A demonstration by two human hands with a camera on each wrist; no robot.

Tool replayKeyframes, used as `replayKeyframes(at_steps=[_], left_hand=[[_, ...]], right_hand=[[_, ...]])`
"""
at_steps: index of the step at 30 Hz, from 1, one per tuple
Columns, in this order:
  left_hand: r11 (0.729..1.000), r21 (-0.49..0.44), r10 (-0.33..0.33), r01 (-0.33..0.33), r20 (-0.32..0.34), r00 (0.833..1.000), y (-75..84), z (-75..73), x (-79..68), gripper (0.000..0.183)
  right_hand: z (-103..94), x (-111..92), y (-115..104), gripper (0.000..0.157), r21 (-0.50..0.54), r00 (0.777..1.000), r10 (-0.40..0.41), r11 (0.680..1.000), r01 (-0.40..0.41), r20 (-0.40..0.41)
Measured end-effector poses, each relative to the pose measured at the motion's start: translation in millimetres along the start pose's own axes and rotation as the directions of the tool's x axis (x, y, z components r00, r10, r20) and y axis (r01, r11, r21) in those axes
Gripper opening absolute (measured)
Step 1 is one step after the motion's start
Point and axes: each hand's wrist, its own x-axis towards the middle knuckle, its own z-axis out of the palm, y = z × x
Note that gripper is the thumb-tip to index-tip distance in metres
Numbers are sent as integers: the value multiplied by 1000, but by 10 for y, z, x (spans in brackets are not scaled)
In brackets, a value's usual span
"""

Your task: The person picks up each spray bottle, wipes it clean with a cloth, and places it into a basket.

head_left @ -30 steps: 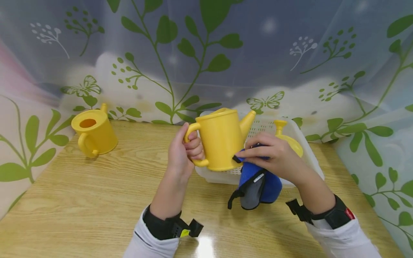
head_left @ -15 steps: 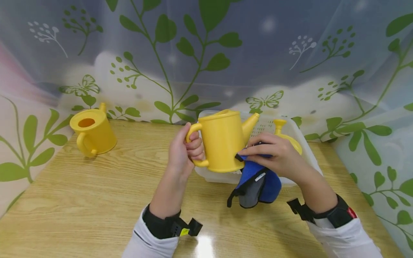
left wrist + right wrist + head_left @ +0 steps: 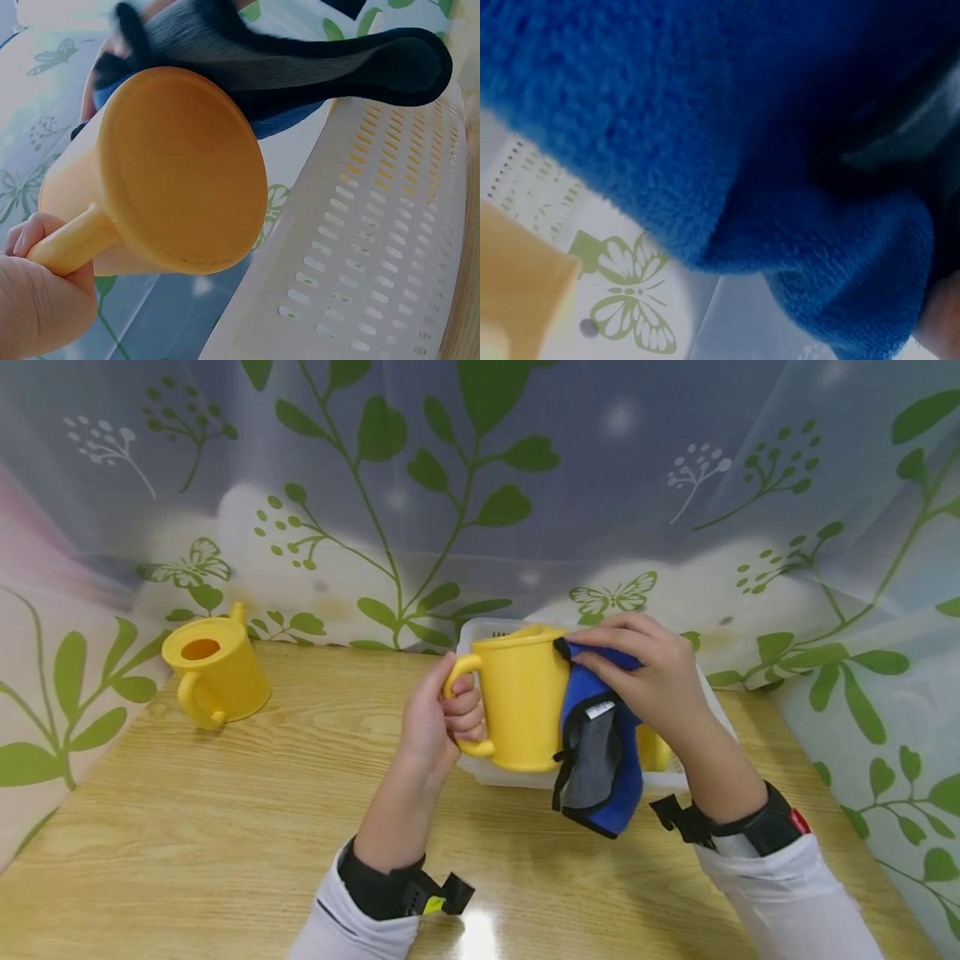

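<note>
We wear white sleeves point(image 3: 787, 893) and black wrist straps point(image 3: 371, 881) with blocky cameras point(image 3: 457, 894), a yellow label point(image 3: 433, 905) left, a red tag point(image 3: 799, 821) right.

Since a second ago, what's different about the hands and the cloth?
The right hand has moved up beside the held watering can, raising the blue cloth; the spout is now hidden in the head view. The can shifted slightly right and down there. Nothing was let go: the left hand still grips the handle. The other watering can stayed on the table.
</note>
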Motion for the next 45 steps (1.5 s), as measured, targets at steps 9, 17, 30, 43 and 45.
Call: replayKeyframes(at_steps=[9, 17, 30, 43, 45], left_hand=[[1000, -12, -9, 9, -21, 1000, 1, 7, -1, 42], [999, -26, 23, -24, -33, 999, 39, -29, 5, 43], [996, -30, 81, -82, -42, 996, 73, -72, 15, 43], [996, -24, 83, -84, -50, 995, 80, -57, 17, 43], [997, -26, 76, -77, -49, 996, 73, -53, 16, 43]], right_hand=[[-1, 35, -8, 24, 23, 999, 43, 999, -43, -3], [-4, -85, -8, 30, 119, 992, -54, 992, 40, 118], [39, -360, 5, 29, 231, 967, -202, 959, 163, 156], [20, -407, 6, 16, 269, 958, -242, 943, 194, 157], [20, -388, 1, 20, 250, 964, -214, 953, 172, 155]])
